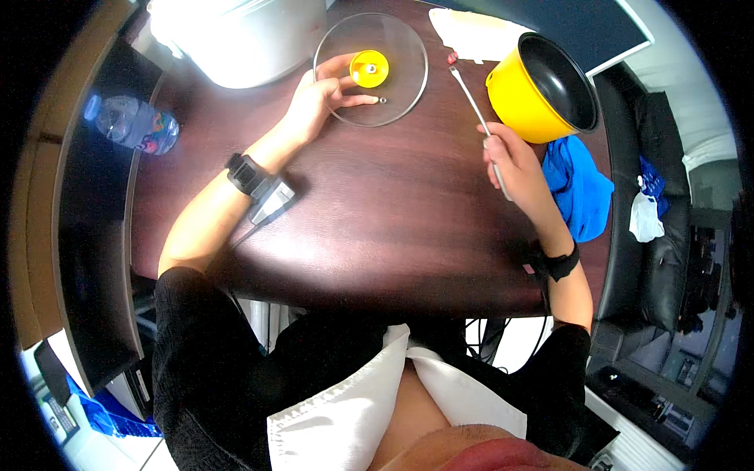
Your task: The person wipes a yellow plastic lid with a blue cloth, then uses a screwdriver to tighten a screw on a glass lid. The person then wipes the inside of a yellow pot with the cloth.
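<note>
The left hand [318, 98] rests loose-fingered on a glass lid [400, 82] near the table's [377, 204] far edge, fingertip beside a small screw [382, 100]. The yellow knob [369, 68] sits detached on the lid. The right hand [514, 161] grips a screwdriver [471, 98], beside a yellow pot [542, 86] at the right edge. Judging by this, refastening remains.

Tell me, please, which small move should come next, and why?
Probably bring the screwdriver tip over to the small screw on the glass lid. The left hand already steadies the lid beside the yellow knob, while the right hand holds the tool away from it.
</note>
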`<act>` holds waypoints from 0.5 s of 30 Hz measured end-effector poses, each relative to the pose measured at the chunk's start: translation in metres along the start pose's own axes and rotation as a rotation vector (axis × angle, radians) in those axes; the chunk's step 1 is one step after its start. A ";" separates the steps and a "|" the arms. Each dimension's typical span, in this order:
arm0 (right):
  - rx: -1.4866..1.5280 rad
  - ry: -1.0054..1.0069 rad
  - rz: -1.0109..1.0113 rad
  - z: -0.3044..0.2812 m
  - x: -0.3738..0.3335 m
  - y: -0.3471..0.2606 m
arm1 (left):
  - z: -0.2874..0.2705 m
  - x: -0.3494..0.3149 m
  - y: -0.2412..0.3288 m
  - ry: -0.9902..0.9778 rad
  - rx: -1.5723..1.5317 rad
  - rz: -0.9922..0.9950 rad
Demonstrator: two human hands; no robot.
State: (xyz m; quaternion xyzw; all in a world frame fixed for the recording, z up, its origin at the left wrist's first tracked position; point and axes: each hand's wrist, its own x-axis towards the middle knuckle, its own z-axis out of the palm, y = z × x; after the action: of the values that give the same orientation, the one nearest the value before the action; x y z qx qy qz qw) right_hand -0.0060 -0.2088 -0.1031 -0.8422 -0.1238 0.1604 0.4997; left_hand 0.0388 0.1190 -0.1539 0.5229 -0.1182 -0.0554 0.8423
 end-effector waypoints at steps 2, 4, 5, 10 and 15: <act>-0.138 -0.012 -0.098 0.013 0.013 -0.003 | -0.007 0.001 -0.002 -0.016 0.021 0.019; -0.287 -0.021 -0.274 0.021 0.017 -0.019 | -0.008 0.000 -0.004 -0.029 0.036 0.030; -0.362 -0.017 -0.341 0.024 0.020 -0.023 | -0.009 0.000 -0.003 -0.015 0.067 0.017; -0.604 0.069 -0.429 0.032 0.026 -0.043 | -0.006 -0.003 0.003 -0.020 0.118 0.053; -0.592 0.143 -0.422 0.034 0.026 -0.043 | -0.011 -0.003 0.000 -0.037 0.187 0.159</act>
State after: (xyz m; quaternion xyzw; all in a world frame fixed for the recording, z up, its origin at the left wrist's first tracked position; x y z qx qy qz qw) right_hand 0.0026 -0.1513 -0.0848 -0.9152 -0.3006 -0.0483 0.2642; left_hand 0.0388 0.1293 -0.1593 0.5869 -0.1792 0.0132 0.7894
